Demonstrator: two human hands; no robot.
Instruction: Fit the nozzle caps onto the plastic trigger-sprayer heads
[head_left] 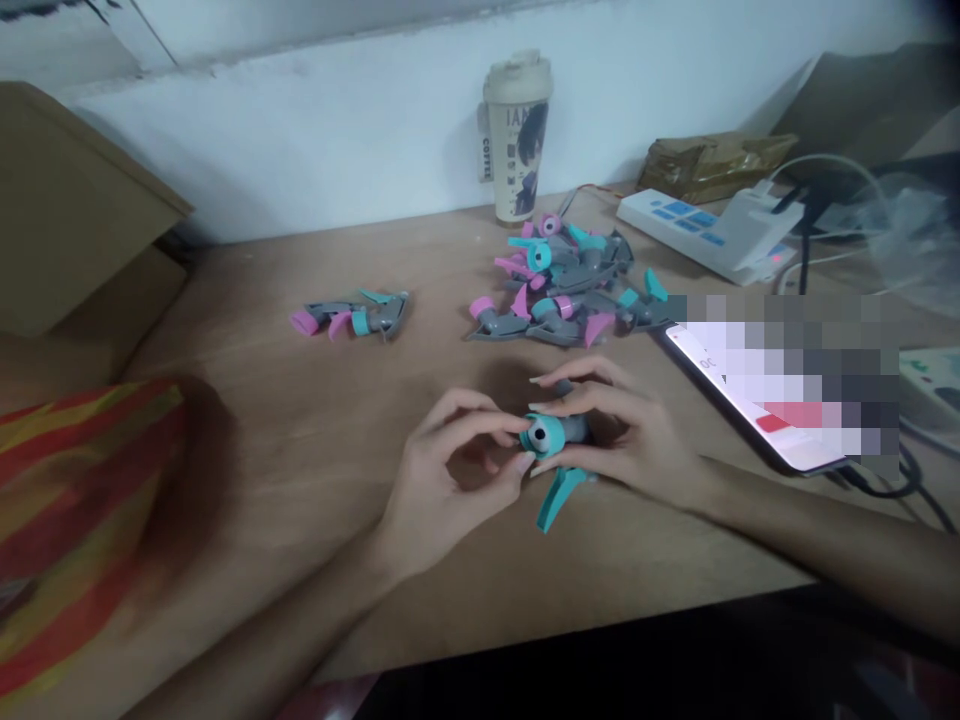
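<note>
My right hand is wrapped round a grey spray-nozzle head with a teal trigger hanging below it. My left hand pinches the teal nozzle cap at the head's front end between thumb and fingers. Both hands sit low over the wooden table, near its front edge. A heap of several grey spray heads with pink and teal parts lies behind my hands. A smaller group of two or three such heads lies to the left.
A cream coffee tumbler stands at the back by the wall. A white power strip with cables and a phone lie on the right. Cardboard boxes stand at the left, and a red-yellow striped cloth at the near left.
</note>
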